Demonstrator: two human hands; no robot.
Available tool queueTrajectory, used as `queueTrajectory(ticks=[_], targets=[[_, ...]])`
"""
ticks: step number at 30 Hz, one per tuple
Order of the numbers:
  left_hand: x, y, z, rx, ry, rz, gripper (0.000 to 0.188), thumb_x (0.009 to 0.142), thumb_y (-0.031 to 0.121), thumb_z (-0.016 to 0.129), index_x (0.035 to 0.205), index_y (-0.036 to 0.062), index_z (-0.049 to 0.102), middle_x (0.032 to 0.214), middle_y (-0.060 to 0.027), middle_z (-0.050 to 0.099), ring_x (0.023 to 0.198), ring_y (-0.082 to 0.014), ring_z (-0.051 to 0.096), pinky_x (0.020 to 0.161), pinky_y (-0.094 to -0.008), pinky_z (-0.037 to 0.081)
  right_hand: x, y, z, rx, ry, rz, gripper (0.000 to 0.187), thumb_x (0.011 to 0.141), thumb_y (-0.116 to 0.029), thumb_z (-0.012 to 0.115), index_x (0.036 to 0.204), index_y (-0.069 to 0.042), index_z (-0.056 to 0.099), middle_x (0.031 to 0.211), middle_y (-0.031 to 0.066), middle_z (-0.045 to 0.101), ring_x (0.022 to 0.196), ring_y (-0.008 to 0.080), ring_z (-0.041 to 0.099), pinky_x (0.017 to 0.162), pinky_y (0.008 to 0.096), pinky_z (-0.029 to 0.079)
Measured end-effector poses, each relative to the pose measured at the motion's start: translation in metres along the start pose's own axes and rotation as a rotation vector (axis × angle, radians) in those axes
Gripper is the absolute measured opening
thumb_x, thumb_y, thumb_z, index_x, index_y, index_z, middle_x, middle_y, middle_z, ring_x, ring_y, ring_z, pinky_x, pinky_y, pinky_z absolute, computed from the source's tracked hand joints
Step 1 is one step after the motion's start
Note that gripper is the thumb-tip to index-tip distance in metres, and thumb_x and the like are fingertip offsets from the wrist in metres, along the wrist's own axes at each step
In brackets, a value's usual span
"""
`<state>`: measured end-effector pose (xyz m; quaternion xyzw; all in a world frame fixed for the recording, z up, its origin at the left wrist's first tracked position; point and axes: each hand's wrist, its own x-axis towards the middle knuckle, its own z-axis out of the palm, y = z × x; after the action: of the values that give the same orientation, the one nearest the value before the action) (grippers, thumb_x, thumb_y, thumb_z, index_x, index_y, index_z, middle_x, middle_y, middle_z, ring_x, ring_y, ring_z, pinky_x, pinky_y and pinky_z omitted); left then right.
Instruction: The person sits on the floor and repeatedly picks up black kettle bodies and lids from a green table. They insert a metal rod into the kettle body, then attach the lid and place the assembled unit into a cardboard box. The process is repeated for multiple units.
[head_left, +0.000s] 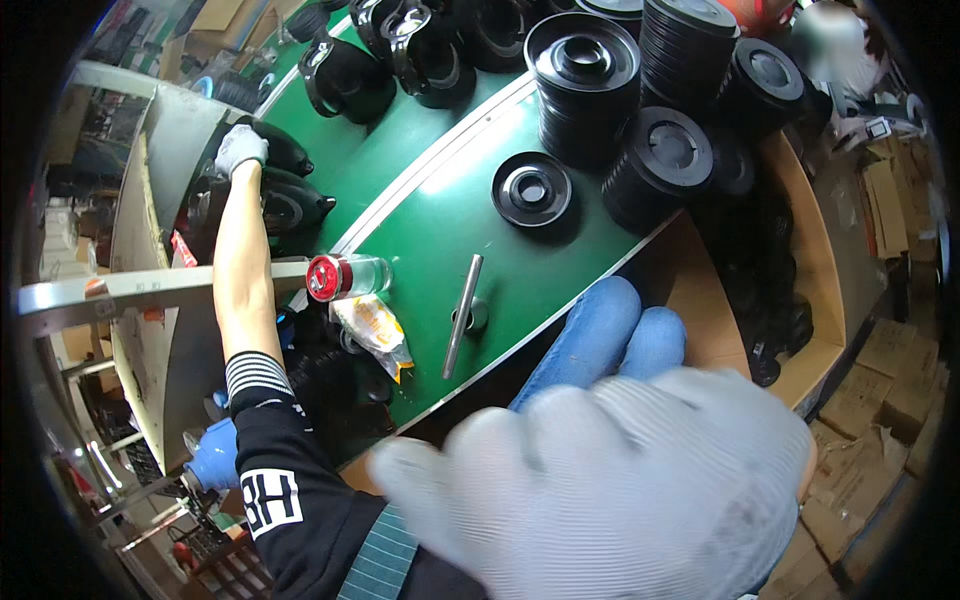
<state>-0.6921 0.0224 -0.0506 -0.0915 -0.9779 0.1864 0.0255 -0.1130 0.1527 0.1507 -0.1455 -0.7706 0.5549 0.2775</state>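
Observation:
My left arm stretches to the far left. My gloved left hand [242, 150] is closed at the end of a glossy black vessel [283, 150], which lies with a narrow tip pointing right. A second black vessel [295, 207] of the same shape lies just nearer to me. Very close to the camera, my gloved right hand [620, 480] fills the lower middle, blurred. Its fingers are foreshortened, and whether they hold anything is hidden. Beyond it, a metal bar [463, 315] lies across a small round metal piece [478, 316] on the green table [430, 250].
A clear jar with a red lid [330, 278] lies beside a crumpled packet [372, 335]. Black jugs [430, 60] with handles stand at the back. Stacked black lids [583, 90] rise back right, near a single lid [532, 190]. An open carton [800, 250] stands at right.

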Motion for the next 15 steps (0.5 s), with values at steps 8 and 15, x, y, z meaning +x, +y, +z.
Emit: queueTrajectory(ticks=[8,15], targets=[[-0.036,-0.024,-0.053,-0.024,0.506,0.024,0.043,0.095,0.042,0.073,0.133,0.0242,0.073,0.134,-0.0111,0.073,0.122,-0.0332,0.072,0.101,-0.0544,0.058,-0.056,-0.026,-0.037,-0.71,-0.276,-0.369,0.028,0.088,-0.038,0.08,0.087,-0.011,0.073,0.073,0.0026,0.06,0.059,0.0166,0.059,0.052,0.0317,0.047],[-0.116,-0.086,-0.158,-0.236,0.906,0.391,0.039,0.097,0.033,0.076,0.131,0.0137,0.074,0.121,-0.0175,0.074,0.112,-0.038,0.072,0.095,-0.0491,0.058,-0.128,-0.067,-0.044,-0.734,-0.2,-0.396,0.029,0.08,-0.034,0.084,0.092,-0.007,0.078,0.076,0.0057,0.068,0.061,0.0196,0.065,0.053,0.0327,0.049]])
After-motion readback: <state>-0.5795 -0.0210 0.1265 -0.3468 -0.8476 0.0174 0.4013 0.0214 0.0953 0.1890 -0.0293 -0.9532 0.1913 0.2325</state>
